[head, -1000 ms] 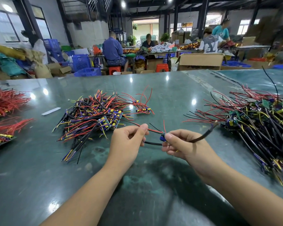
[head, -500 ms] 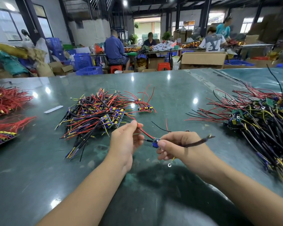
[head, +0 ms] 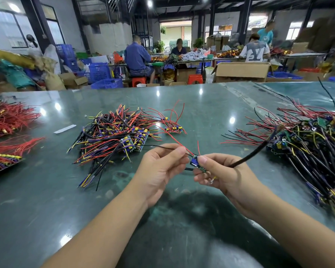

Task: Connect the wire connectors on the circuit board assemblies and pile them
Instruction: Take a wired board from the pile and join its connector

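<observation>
A small green circuit board with a blue part (head: 195,162) is held above the table between my two hands. My right hand (head: 219,174) pinches the board, and a thick black cable (head: 253,154) sticks out from it up to the right. My left hand (head: 161,167) pinches the board's thin red and black wires (head: 179,144) just left of the board. A neat pile of wired boards (head: 122,138) lies on the table beyond my left hand. A large tangled heap of boards and wires (head: 307,144) lies at the right.
The dark green table (head: 46,200) also carries bundles of red wires (head: 6,120) at the far left, a small white strip (head: 64,129) and one separate small board (head: 173,129). Behind the table are cardboard boxes (head: 242,71), blue crates and several seated people.
Both hands have risen slightly with the board. The thick black cable has swung up to the right. The board has turned so its blue part faces me.
</observation>
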